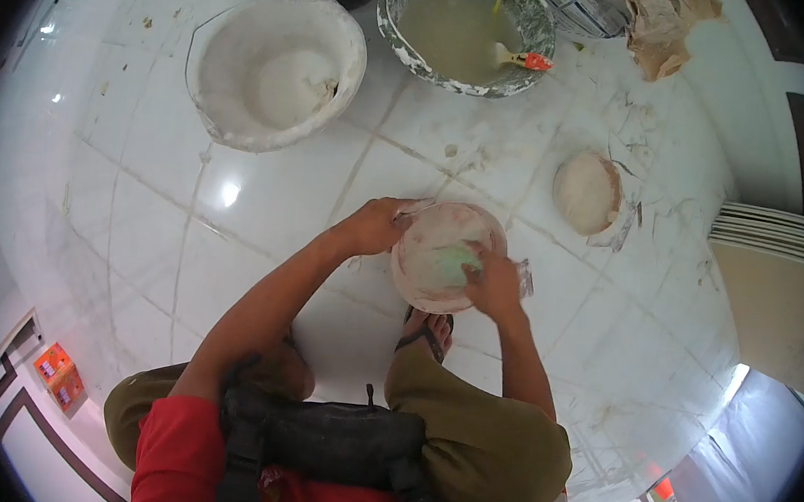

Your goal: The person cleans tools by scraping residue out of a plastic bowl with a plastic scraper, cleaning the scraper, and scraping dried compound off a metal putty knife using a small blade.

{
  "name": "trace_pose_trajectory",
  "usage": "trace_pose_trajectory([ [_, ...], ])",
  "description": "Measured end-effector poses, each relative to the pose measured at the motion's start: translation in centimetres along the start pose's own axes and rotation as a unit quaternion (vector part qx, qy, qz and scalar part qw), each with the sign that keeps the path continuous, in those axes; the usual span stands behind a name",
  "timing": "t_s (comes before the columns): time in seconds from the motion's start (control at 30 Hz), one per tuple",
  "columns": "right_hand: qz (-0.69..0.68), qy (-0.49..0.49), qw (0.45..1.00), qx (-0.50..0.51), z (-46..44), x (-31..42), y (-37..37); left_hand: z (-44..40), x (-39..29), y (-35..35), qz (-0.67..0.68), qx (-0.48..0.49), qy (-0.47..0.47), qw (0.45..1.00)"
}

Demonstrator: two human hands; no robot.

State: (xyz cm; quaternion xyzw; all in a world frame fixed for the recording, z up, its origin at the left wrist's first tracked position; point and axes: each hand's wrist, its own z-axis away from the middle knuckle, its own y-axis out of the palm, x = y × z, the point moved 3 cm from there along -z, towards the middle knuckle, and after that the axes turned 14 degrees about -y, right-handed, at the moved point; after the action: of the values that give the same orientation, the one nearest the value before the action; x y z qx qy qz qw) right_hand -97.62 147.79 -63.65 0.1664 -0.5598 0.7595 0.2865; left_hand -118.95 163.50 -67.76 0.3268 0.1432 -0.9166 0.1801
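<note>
A round, pinkish, powder-coated basin (419,276) stands on the tiled floor just in front of my foot. My left hand (377,225) is closed on its left rim, steadying it. Inside the basin, my right hand (494,282) grips a pale green piece (450,264), soft-looking and blurred, so its exact kind does not show. Some of the basin's inside is covered by the right hand and the green piece.
A large whitish tub (218,67) stands at the upper left. Beside it, a bucket of cloudy water (438,37) holds a red-handled brush (535,62). A small powder-filled bowl (584,195) sits to the right. Stacked boards (768,280) lean farther right; torn brown paper (665,26) lies at the top.
</note>
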Motion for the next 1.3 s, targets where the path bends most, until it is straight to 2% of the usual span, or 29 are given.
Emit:
trace_pose_trajectory([
  [0.07, 0.016, -0.054, 0.998, 0.016, -0.5, 0.0, 0.0, -0.5, 0.4, -0.3, -0.024, -0.007, 0.000, 1.000],
  [0.13, 0.025, 0.001, 1.000, -0.018, -1.0, -1.7, -2.4, 1.0, -1.0, -0.5, -0.027, -0.004, 0.014, 1.000],
  [0.17, -0.069, 0.065, 0.995, -0.030, -1.6, 0.8, -5.0, 1.4, -1.0, -0.4, -0.026, -0.002, 0.011, 1.000],
  [0.2, -0.069, 0.065, 0.995, -0.031, -1.4, 0.7, -4.1, 1.4, -1.2, -0.5, -0.013, 0.007, -0.015, 1.000],
  [0.27, 0.063, 0.016, 0.996, 0.064, -0.7, -0.2, -1.0, 0.6, -0.9, -0.2, 0.001, 0.016, -0.035, 0.999],
  [0.33, 0.027, -0.046, 0.996, 0.068, -1.0, 1.2, -0.6, -0.2, 0.1, 0.1, -0.051, -0.048, 0.084, 0.994],
  [0.4, 0.059, 0.021, 0.996, 0.064, -2.0, 0.8, -2.6, 0.5, -0.9, -0.5, -0.039, -0.036, 0.057, 0.997],
  [0.47, 0.022, 0.041, 0.998, 0.042, -1.8, -1.1, -2.0, 1.4, -0.8, -0.2, -0.027, -0.014, 0.025, 0.999],
  [0.53, 0.027, -0.007, 0.999, 0.036, -1.5, -0.9, -1.0, 0.7, -0.5, 0.0, 0.005, -0.007, 0.010, 1.000],
  [0.57, 0.080, -0.126, 0.988, 0.045, -1.3, -0.7, 0.8, 0.4, -0.4, 0.1, 0.005, -0.005, 0.014, 1.000],
  [0.6, 0.082, -0.124, 0.988, 0.043, -1.5, 0.2, 0.2, 0.1, -0.2, 0.2, -0.024, -0.020, 0.032, 0.999],
  [0.67, 0.086, -0.062, 0.992, 0.061, -2.7, 2.2, -2.2, 0.2, -0.4, 0.0, -0.050, -0.039, 0.047, 0.997],
  [0.7, 0.076, 0.012, 0.994, 0.073, -3.5, 1.8, -3.0, 0.6, -0.8, -0.2, -0.042, -0.023, 0.031, 0.998],
  [0.73, 0.073, 0.011, 0.994, 0.077, -3.4, 1.8, -2.5, 0.9, -0.9, -0.3, -0.034, -0.006, 0.015, 0.999],
  [0.8, 0.029, 0.075, 0.996, 0.034, -2.2, 0.6, -1.3, 1.5, -1.0, 0.0, -0.003, 0.001, 0.003, 1.000],
  [0.83, 0.081, -0.114, 0.987, -0.074, -0.9, -1.0, 1.8, 1.3, -1.4, -0.2, 0.028, 0.002, -0.004, 1.000],
  [0.87, 0.086, -0.113, 0.987, -0.078, -0.2, -0.5, 1.2, 0.9, -1.2, 0.0, 0.027, 0.003, 0.002, 1.000],
  [0.93, -0.043, -0.012, 0.999, -0.024, 0.7, 0.9, -0.2, 0.4, -0.6, 0.1, -0.016, -0.034, 0.034, 0.999],
  [0.97, 0.004, 0.039, 0.999, -0.011, 1.6, 0.6, -1.3, 0.2, -0.5, 0.1, -0.013, -0.035, 0.035, 0.999],
  [1.0, 0.006, 0.037, 0.999, -0.009, 2.3, 0.1, -2.4, 0.4, -0.7, 0.0, -0.019, -0.028, 0.029, 0.999],
  [1.07, -0.070, 0.112, 0.981, -0.144, 4.2, -1.1, -4.2, 0.8, -0.9, 0.1, -0.024, -0.018, 0.020, 0.999],
  [1.17, -0.058, 0.160, 0.966, -0.192, 6.1, -0.6, -4.2, 0.6, -1.1, 0.1, -0.016, -0.015, 0.012, 1.000],
  [1.23, -0.053, 0.167, 0.958, -0.228, 6.4, 0.1, -2.8, 0.5, -1.2, 0.3, -0.057, -0.043, 0.084, 0.994],
  [1.3, -0.050, 0.173, 0.947, -0.266, 6.4, -0.7, -2.1, 0.4, -1.3, 0.2, -0.063, -0.034, 0.065, 0.995],
])
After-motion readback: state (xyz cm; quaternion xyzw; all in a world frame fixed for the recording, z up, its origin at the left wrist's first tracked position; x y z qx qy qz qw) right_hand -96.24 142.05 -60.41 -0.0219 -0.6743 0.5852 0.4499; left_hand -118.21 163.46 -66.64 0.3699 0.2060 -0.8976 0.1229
